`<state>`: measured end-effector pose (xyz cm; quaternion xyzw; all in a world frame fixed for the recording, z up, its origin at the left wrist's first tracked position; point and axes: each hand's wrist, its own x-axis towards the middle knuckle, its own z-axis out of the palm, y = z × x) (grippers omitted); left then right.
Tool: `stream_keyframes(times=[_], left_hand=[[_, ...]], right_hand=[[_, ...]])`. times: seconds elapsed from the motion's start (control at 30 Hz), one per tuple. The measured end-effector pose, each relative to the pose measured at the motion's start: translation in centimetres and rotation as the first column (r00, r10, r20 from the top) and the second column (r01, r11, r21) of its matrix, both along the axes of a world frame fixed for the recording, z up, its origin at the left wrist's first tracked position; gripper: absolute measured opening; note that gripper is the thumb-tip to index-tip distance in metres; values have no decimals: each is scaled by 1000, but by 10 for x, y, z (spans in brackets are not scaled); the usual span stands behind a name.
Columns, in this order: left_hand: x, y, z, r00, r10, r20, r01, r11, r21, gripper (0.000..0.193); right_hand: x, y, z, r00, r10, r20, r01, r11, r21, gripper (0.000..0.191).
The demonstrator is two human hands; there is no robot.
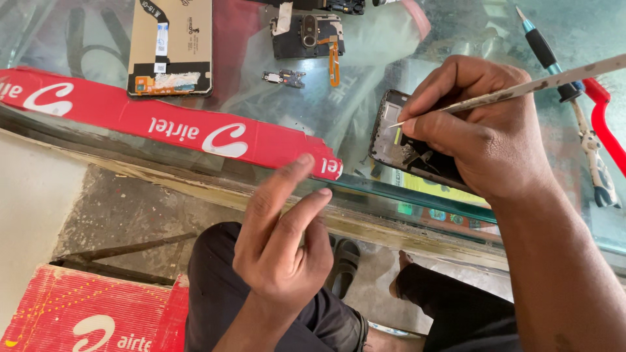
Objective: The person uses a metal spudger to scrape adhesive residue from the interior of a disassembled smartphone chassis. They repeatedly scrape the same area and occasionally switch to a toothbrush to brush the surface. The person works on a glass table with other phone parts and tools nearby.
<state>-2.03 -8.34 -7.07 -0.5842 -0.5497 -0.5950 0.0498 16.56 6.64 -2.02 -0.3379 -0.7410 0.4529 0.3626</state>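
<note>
The right hand [476, 140] was closed in a pen-like grip on a long, thin metal tool [521, 88], whose shaft ran out toward two o'clock and whose tip touched the inside of an opened phone frame [391, 140]. The frame lay on the glass counter [352, 98] near its front edge, just right of centre, partly under the hand's fingers. The left hand [283, 241] hovered at about six o'clock, in front of the counter edge, holding nothing, its fingers loosely half open with the index and thumb stretched upward. At eleven o'clock lay a detached phone screen panel [171, 47], back side up. At twelve o'clock sat a dark phone board with a camera ring [306, 34], with a small connector part [284, 78] just below it. A blue-handled screwdriver [546, 53] lay at two o'clock, and a red-handled tool [606, 127] at three o'clock.
</note>
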Motion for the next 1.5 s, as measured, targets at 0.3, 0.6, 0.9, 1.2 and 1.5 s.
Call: stream_keyframes(times=[0.3,0.6,0.9,1.2,1.5], left_hand=[[24,14,-8,928,1,-372,26,997,68,28],[39,53,-69,790,226,-570,-140,971,191,49],[45,71,-89,781,369,-504,-206,914,350,52],[44,74,-90,790,359,-497,-191,914,357,52],[46,75,-95,781,387,-490,-216,904,369,54]], right_hand=[[-11,-12,10,988,-68,142,59,996,65,10],[-13,-16,14,943,-298,144,267,942,204,3],[-17,7,31,992,70,103,-35,951,-306,15],[0,-2,6,987,-85,140,82,996,25,8],[2,-6,5,993,-11,118,-8,987,158,7]])
